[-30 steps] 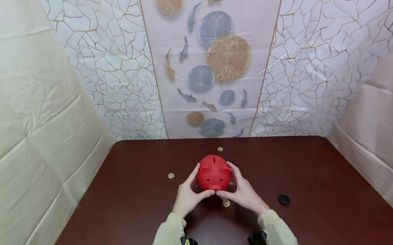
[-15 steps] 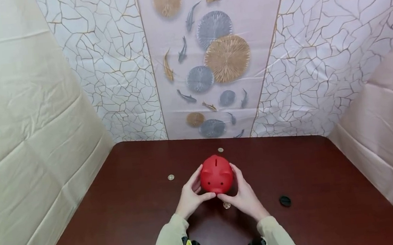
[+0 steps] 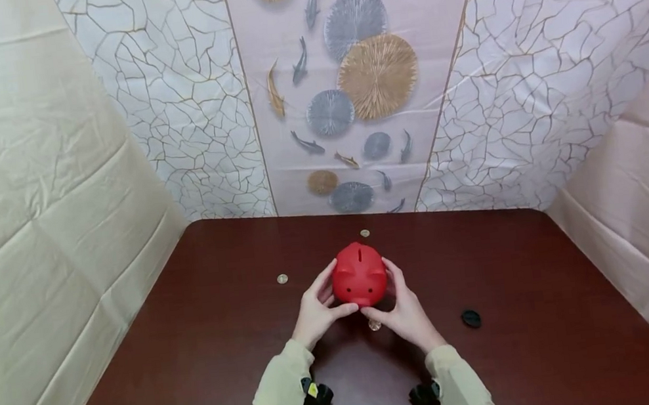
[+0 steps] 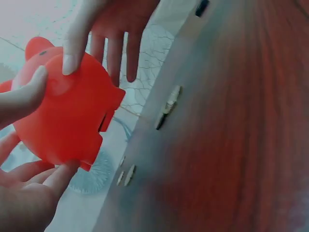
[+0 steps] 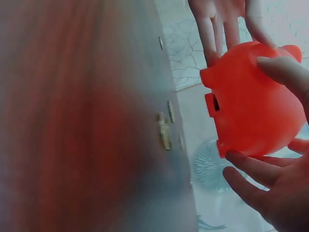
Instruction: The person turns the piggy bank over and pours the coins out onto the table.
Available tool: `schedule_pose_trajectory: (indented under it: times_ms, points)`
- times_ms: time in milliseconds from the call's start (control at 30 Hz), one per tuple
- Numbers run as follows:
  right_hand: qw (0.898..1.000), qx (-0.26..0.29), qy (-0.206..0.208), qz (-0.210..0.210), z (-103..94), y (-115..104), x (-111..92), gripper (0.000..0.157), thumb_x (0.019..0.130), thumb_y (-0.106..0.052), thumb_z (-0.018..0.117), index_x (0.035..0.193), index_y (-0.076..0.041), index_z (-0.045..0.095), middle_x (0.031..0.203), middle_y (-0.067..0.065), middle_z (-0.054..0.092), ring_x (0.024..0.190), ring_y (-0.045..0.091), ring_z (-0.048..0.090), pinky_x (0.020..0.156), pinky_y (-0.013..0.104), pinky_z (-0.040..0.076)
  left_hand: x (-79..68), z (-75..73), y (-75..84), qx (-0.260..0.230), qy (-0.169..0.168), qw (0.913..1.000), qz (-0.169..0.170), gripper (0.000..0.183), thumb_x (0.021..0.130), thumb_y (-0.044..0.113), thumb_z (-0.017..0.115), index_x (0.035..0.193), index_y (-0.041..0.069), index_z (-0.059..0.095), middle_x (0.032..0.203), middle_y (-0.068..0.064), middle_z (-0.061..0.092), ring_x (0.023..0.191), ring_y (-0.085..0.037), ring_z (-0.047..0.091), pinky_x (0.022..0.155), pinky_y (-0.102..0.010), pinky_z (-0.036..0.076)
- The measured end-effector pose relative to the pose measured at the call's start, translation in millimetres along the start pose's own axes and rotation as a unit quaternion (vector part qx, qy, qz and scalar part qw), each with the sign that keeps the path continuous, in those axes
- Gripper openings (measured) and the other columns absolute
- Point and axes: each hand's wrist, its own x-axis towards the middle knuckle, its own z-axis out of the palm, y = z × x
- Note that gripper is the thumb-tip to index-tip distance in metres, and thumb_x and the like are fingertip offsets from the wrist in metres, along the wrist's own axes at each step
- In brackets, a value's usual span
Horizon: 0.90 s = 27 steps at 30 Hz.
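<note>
A red piggy bank [image 3: 359,275] with a slot on top is held between both hands, its snout toward me. My left hand [image 3: 319,308] grips its left side, with the thumb at the snout. On the other side my right hand [image 3: 401,306] grips it the same way, thumb tip near the left one. Both wrist views show the piggy bank [image 4: 63,116] raised off the table, feet downward, with a dark opening [image 5: 216,102] on its underside. A gold-coloured coin [image 3: 375,324] lies on the table by the right thumb, partly covered in the head view.
One coin [image 3: 282,279] lies to the left on the dark brown table [image 3: 197,348], and another coin [image 3: 365,232] lies near the back. A round black cap [image 3: 471,318] rests to the right. Patterned cloth [image 3: 202,110] hangs behind the table.
The piggy bank has shifted slightly to the right with both hands still gripping it. The head view has tilted a little downward, and the coins and cap lie where they were.
</note>
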Motion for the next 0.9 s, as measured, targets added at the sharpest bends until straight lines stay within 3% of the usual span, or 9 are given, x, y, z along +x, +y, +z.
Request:
schedule_pose_trajectory:
  times_ms: [133,267,400,500,600,733,900]
  points:
    - [1.0,0.016,0.006,-0.004,-2.3,-6,1,0.098,0.076,-0.015,0.083,0.152,-0.018,0.02,0.143,0.017,0.047,0.119,0.038,0.058,0.096,0.054,0.051,-2.3,-0.2,7.1,0.014,0.004,0.9998,0.011,0.085,0.078,0.009,0.08,0.149,0.027,0.038,0.152,-0.006,0.043,0.135,-0.032,0.049,0.108,-0.048,0.044]
    - [0.999,0.01,0.025,-0.03,-1.9,-11,0,0.098,0.075,-0.016,0.083,0.152,-0.017,0.022,0.145,0.016,0.046,0.125,0.037,0.053,0.097,0.057,0.049,-5.8,0.8,10.6,-0.01,0.014,0.9996,0.023,0.088,0.076,0.008,0.081,0.149,0.028,0.037,0.152,-0.007,0.043,0.132,-0.032,0.052,0.106,-0.046,0.045]
    - [1.0,-0.006,0.016,-0.004,4.4,-7,-3,0.096,0.076,-0.017,0.083,0.152,-0.016,0.022,0.145,0.015,0.047,0.128,0.034,0.051,0.099,0.053,0.049,-9.9,2.1,1.7,-0.033,0.007,0.9994,-0.01,0.089,0.078,0.003,0.078,0.152,0.022,0.032,0.153,-0.014,0.04,0.125,-0.036,0.057,0.102,-0.043,0.049]
    - [1.0,-0.006,0.01,0.012,5.8,-5,-4,0.096,0.077,-0.018,0.083,0.151,-0.015,0.023,0.144,0.016,0.047,0.126,0.034,0.053,0.098,0.052,0.05,-10.7,2.6,-0.8,-0.016,0.001,0.9997,-0.02,0.089,0.079,0.003,0.077,0.153,0.02,0.03,0.154,-0.015,0.037,0.122,-0.038,0.058,0.1,-0.043,0.05]
    - [0.999,0.005,0.036,-0.012,5.3,-10,-4,0.097,0.076,-0.017,0.083,0.152,-0.016,0.023,0.145,0.016,0.046,0.125,0.036,0.053,0.097,0.056,0.049,-10.1,2.8,6.7,-0.008,0.007,0.9999,0.002,0.089,0.078,0.005,0.079,0.152,0.024,0.032,0.155,-0.011,0.038,0.125,-0.036,0.057,0.101,-0.042,0.05]
    - [0.997,0.007,0.062,-0.034,9.0,-12,0,0.097,0.077,-0.017,0.082,0.152,-0.016,0.022,0.145,0.016,0.046,0.125,0.037,0.054,0.099,0.055,0.048,-6.0,4.1,15.2,-0.019,0.021,0.9991,0.032,0.087,0.078,0.005,0.079,0.151,0.022,0.036,0.154,-0.011,0.04,0.127,-0.037,0.055,0.101,-0.042,0.05]
    - [0.999,0.015,0.039,0.012,16.2,-4,1,0.097,0.076,-0.015,0.083,0.151,-0.016,0.022,0.144,0.014,0.047,0.121,0.035,0.059,0.095,0.048,0.053,-4.0,4.8,11.3,0.003,0.028,0.9995,-0.013,0.082,0.08,0.002,0.076,0.15,0.017,0.037,0.153,-0.016,0.039,0.124,-0.041,0.056,0.099,-0.045,0.051]
